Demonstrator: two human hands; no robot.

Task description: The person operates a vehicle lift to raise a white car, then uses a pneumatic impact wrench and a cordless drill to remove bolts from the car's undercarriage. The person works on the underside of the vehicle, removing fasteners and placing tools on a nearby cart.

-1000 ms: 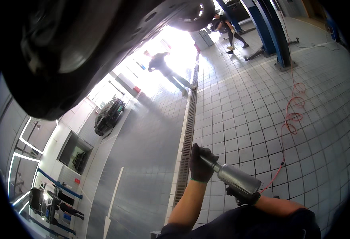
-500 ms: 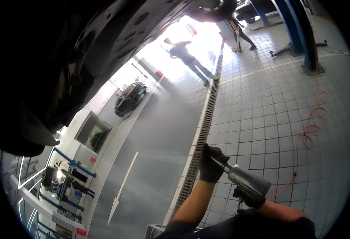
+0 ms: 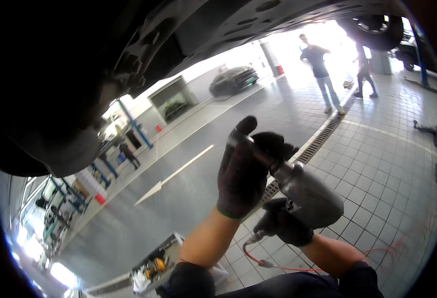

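The right hand (image 3: 285, 223), in a dark glove, is closed around the handle of a grey air tool (image 3: 313, 198), which is in front of the person, above the tiled floor (image 3: 372, 169) and below the raised car (image 3: 223, 27). The left hand (image 3: 238, 174), gloved also, is half curled at the nose of the tool, and the dark shaft (image 3: 259, 153) lies across its palm side; the thumb side stands up, and because of the blur I cannot tell if the fingers really grip the shaft or only support it. A red hose (image 3: 288, 269) comes to the fitting under the right hand and bends there quite sharply. In my judgement, the main danger is for the left hand: if the trigger is pressed by accident, the turning shaft could catch the glove and twist the fingers. The tool looks heavy at its rear, so a loose left hand could let the nose swing up, toward the dark underside of the car. The hose may also pull the handle aside, or make a person trip, if it gets caught on the tool cart (image 3: 178, 237), which stands near the left forearm. On this cart a yellow and black tool (image 3: 155, 267) lies among other pieces, and an elbow swung carelessly could knock some of them down.
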